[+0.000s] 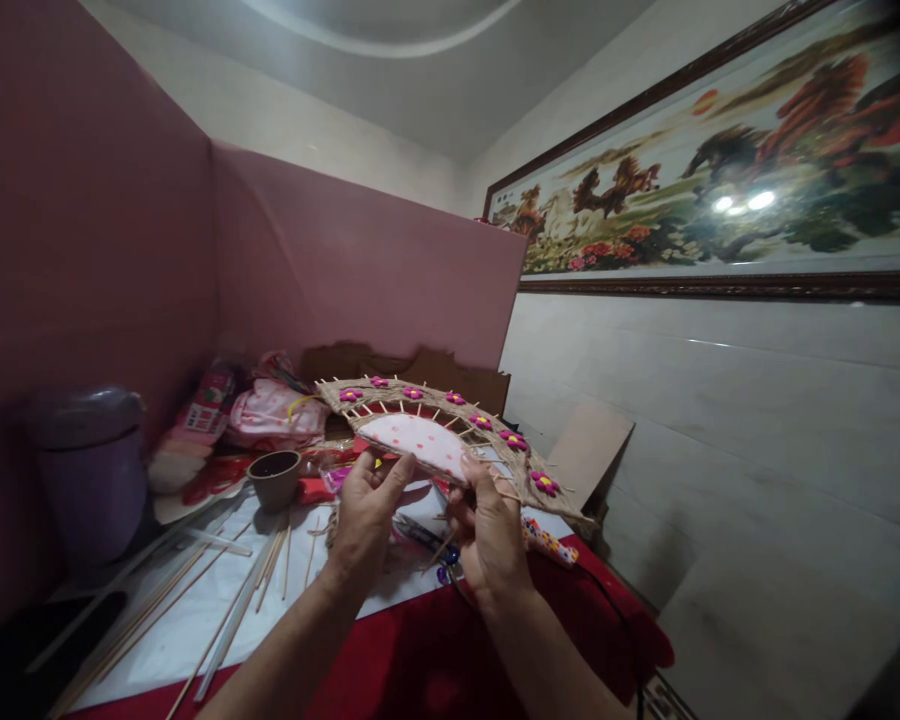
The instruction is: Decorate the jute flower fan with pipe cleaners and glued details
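Our left hand (367, 510) and right hand (489, 530) are clamped on the fan (429, 447), pinching its straight lower edge. From our grip it arcs up and away, flowers (481, 422) along the band. Left of our grip stands the cup (275, 492); sticks (271, 563) lie nearer us, below it.

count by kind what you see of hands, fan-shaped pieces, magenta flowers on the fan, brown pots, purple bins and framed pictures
Left hand and right hand: 2
Fan-shaped piece: 1
Magenta flowers: 7
Brown pot: 1
Purple bin: 1
Framed picture: 1
Total: 13
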Motion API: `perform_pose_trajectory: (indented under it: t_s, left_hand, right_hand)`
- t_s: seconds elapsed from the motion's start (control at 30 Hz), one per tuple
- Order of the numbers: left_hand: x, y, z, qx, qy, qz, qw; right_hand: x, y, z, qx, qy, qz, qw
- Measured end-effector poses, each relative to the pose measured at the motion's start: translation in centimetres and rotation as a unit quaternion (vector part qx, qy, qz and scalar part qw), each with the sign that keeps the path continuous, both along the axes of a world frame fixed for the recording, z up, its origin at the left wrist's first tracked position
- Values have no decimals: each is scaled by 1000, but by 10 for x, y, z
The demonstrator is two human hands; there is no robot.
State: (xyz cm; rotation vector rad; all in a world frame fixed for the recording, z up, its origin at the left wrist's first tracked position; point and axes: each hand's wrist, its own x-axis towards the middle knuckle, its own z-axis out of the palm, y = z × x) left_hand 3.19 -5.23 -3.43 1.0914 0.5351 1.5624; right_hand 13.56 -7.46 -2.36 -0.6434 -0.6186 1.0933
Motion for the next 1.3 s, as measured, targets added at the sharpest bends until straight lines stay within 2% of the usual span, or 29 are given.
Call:
perform_pose_trajectory:
  t_s: [0.27,0.53,0.87,1.17,1.3]
  left_hand:
    - [-3,0,0,4,60,17,998]
    - [-2,0,1,-5,38,-13,999]
    - [-2,-2,2,-20,39,-15,999]
    - [-3,-2,-2,-10,51,-24,998]
    - [-2,-1,-2,-12,39,-32,999]
  right_hand:
    - [1,2,-1,44,-40,-44,997]
    - [2,5,1,58,-49,-32,997]
    - [8,6,-4,84,-76,-28,993]
    - [13,3,8,77,-52,-19,995]
    - [16,4,8,82,-51,-8,995]
